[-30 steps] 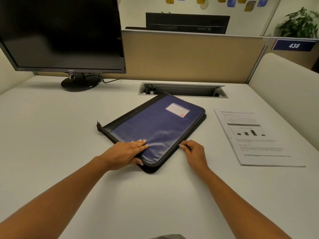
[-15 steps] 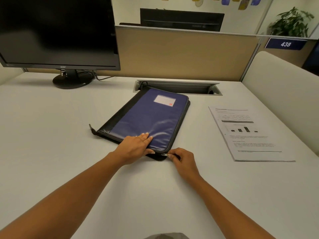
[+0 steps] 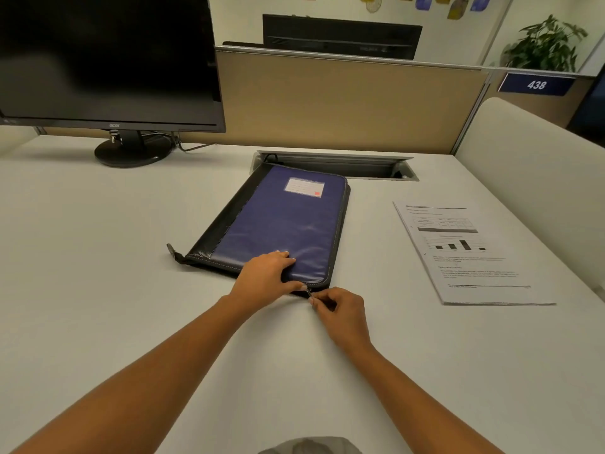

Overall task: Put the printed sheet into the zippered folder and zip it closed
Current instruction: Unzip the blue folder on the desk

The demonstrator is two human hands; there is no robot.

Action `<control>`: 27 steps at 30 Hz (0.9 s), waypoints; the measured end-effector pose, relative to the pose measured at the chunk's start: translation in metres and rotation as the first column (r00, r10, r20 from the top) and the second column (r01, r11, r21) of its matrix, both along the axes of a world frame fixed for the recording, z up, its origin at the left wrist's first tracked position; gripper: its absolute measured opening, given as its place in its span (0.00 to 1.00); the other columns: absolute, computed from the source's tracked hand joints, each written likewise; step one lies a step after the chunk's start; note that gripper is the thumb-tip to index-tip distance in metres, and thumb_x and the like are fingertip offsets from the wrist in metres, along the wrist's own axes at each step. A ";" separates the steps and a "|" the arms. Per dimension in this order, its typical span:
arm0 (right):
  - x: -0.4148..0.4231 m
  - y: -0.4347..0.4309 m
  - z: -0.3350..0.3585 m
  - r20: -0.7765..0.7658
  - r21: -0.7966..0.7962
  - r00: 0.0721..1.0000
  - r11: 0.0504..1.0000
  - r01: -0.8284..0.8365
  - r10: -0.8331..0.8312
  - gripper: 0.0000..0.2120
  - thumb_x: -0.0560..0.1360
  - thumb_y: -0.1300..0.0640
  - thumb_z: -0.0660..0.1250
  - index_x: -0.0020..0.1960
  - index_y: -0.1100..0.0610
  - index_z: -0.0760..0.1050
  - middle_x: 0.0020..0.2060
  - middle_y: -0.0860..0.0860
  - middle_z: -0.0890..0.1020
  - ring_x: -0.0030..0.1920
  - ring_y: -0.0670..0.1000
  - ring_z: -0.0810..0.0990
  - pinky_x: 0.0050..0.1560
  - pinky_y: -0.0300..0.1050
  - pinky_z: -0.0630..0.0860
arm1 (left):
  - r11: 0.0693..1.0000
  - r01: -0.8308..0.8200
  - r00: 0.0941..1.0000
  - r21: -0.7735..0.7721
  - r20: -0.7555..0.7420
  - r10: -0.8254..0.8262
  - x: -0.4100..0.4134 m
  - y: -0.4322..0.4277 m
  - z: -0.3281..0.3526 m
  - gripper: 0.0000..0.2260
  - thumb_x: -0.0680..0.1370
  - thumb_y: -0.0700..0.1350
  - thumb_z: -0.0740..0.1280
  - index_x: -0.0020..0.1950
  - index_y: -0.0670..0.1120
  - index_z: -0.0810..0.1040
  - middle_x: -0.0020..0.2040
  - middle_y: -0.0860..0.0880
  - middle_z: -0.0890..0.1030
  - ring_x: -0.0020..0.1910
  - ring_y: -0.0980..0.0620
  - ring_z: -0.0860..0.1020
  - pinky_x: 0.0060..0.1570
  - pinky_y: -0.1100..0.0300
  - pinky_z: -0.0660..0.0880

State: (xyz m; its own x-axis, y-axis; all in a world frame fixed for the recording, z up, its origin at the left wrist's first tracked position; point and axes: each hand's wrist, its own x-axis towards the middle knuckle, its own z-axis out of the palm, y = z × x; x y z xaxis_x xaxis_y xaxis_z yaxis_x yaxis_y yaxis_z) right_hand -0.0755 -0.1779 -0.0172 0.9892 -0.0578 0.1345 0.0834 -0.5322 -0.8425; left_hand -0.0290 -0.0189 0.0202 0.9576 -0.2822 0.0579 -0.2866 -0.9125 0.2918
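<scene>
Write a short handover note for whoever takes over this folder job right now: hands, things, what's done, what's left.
Hands: the left hand presses its fingers on the near corner of the blue and black zippered folder; the right hand pinches the small metal zipper pull at that corner.
Things: the folder lies flat on the white desk, cover down. The white printed sheet lies on the desk to its right, apart from it.
Done: the sheet is not yet in.
Left: open the folder, slip the sheet in, zip it closed.

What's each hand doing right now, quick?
Left hand: open, pressing flat on the folder near its front corner.
Right hand: closed, pinching the zipper pull at that corner.
</scene>
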 end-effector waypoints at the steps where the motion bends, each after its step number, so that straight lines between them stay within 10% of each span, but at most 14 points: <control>1: -0.001 0.001 0.000 -0.012 0.007 1.000 1.000 0.021 -0.021 0.05 0.70 0.58 0.71 0.45 0.57 0.83 0.41 0.52 0.85 0.39 0.46 0.80 0.46 0.38 0.75 | 0.985 -0.024 0.998 -0.170 0.052 0.033 -0.006 -0.001 -0.001 0.22 0.72 0.55 0.68 0.61 0.43 0.76 0.60 0.45 0.78 0.57 0.48 0.77 0.55 0.59 0.72; 6: 0.001 0.004 0.002 -0.107 0.039 0.993 0.998 0.050 -0.045 0.05 0.69 0.56 0.72 0.43 0.55 0.83 0.39 0.52 0.85 0.39 0.48 0.81 0.45 0.42 0.78 | 0.835 -0.243 0.941 -0.493 0.091 0.327 -0.037 -0.016 -0.007 0.14 0.74 0.50 0.68 0.32 0.42 0.77 0.29 0.45 0.79 0.28 0.50 0.75 0.30 0.64 0.70; 10: -0.002 0.004 0.004 -0.097 0.052 0.995 0.999 0.008 -0.003 0.04 0.69 0.57 0.72 0.42 0.56 0.83 0.38 0.52 0.85 0.39 0.49 0.82 0.44 0.45 0.78 | 0.713 -0.438 0.893 -0.548 -0.352 0.279 -0.039 -0.027 -0.012 0.17 0.74 0.53 0.68 0.37 0.40 0.81 0.30 0.44 0.81 0.25 0.51 0.78 0.26 0.62 0.75; 18: 0.000 -0.009 0.005 -0.087 0.069 0.983 0.985 -0.157 0.162 0.07 0.72 0.61 0.69 0.48 0.56 0.83 0.39 0.51 0.83 0.37 0.45 0.78 0.37 0.29 0.71 | 0.688 -0.447 0.880 -0.572 -0.418 0.225 -0.030 -0.033 -0.020 0.12 0.76 0.46 0.67 0.37 0.41 0.81 0.28 0.48 0.79 0.19 0.59 0.74 0.26 0.64 0.75; 27: 0.032 -0.008 0.019 -0.290 0.097 0.945 0.977 0.187 -0.152 0.19 0.73 0.43 0.65 0.30 0.56 0.74 0.23 0.49 0.78 0.22 0.45 0.75 0.23 0.36 0.69 | 0.955 -0.241 0.969 -0.176 -0.104 0.225 -0.035 -0.033 -0.022 0.15 0.77 0.48 0.60 0.32 0.44 0.70 0.27 0.49 0.69 0.32 0.46 0.72 0.33 0.57 0.66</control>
State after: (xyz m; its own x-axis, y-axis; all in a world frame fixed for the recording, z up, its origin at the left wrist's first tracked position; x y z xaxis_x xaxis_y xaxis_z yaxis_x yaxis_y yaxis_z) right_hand -0.0434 -0.1860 0.0015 0.9599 -0.2267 -0.1647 -0.2474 -0.4098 -0.8780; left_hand -0.0640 -0.0517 -0.0016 0.9991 -0.0425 0.0067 -0.0406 -0.8787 0.4756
